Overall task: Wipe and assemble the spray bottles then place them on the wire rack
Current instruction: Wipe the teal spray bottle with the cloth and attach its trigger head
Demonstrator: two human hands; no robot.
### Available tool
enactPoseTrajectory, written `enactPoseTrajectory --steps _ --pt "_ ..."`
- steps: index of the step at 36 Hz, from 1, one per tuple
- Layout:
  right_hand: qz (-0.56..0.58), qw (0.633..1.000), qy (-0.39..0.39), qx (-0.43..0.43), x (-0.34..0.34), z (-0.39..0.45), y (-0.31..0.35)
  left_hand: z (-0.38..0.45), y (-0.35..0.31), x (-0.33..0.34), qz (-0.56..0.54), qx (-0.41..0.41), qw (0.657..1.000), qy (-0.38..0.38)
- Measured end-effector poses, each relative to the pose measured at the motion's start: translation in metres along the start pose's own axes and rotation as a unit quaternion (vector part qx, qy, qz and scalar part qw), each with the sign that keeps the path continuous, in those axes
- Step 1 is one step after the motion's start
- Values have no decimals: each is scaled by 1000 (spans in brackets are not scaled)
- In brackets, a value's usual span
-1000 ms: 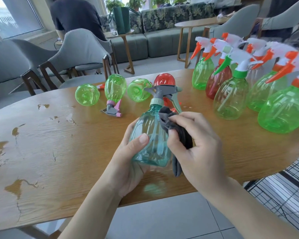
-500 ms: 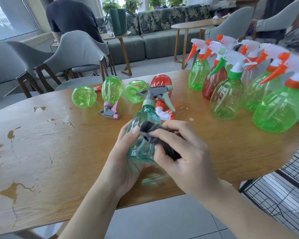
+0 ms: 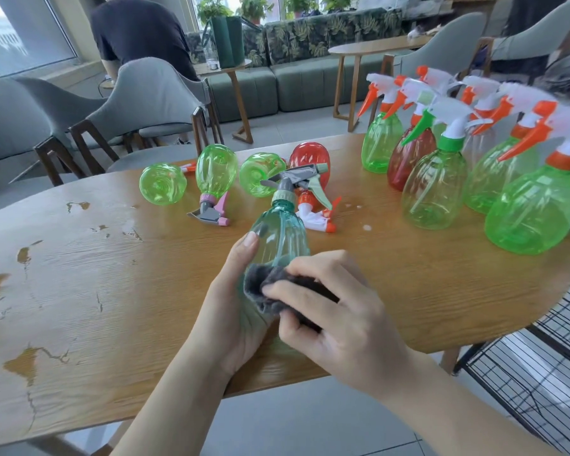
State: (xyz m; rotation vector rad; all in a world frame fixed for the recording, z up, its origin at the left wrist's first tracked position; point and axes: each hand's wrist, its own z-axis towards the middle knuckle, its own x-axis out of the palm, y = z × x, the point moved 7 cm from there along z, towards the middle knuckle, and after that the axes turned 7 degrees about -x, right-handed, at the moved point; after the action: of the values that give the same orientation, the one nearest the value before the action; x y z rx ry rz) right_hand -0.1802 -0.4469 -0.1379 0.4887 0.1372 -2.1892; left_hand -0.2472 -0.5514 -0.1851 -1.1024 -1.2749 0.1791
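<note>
In the left hand (image 3: 241,311), above the near edge of the wooden surface (image 3: 89,291), sits the teal spray bottle (image 3: 282,235), its grey trigger head already on. The fingers and thumb are curled round the bottle's lower body from the left, the thumb lying up the near face. The bottle's long axis runs away from the person and tilts slightly right, so the base is buried in the palm and the nozzle points off beyond the hand.

The right hand (image 3: 339,311) is pressed against the bottle's right flank, its fingers bunched round a dark grey cloth (image 3: 267,287) that lies between fingertips and plastic. Both hands are therefore occupied, neither spread wide.

The step in hand looks like wiping the lower body. What the coming move turns on is that the wire rack (image 3: 540,366) lies to the right of and below the right hand, off the surface edge, while the bottle is carried by the left. Placing it would likely mean reaching across, or passing it to the nearer right hand once the cloth is freed.

Beyond the hands lie several unfinished bottles on their sides, including a red bottle (image 3: 311,159); further right stands a cluster of upright assembled bottles (image 3: 435,185).
</note>
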Motion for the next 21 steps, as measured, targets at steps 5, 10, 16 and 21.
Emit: enactPoseTrajectory --steps 5,10,16,21 --pt "-35 997 -14 63 -5 7 -16 0 -4 -7 27 45 998 -27" --pt "-62 984 14 169 -8 8 -38 -1 1 -4 88 34 995 -16" --pt "-79 969 36 231 -8 4 -44 -1 3 -6 90 22 995 -37" --pt "-68 975 16 213 -9 1 -35 0 1 -7 55 14 998 -42"
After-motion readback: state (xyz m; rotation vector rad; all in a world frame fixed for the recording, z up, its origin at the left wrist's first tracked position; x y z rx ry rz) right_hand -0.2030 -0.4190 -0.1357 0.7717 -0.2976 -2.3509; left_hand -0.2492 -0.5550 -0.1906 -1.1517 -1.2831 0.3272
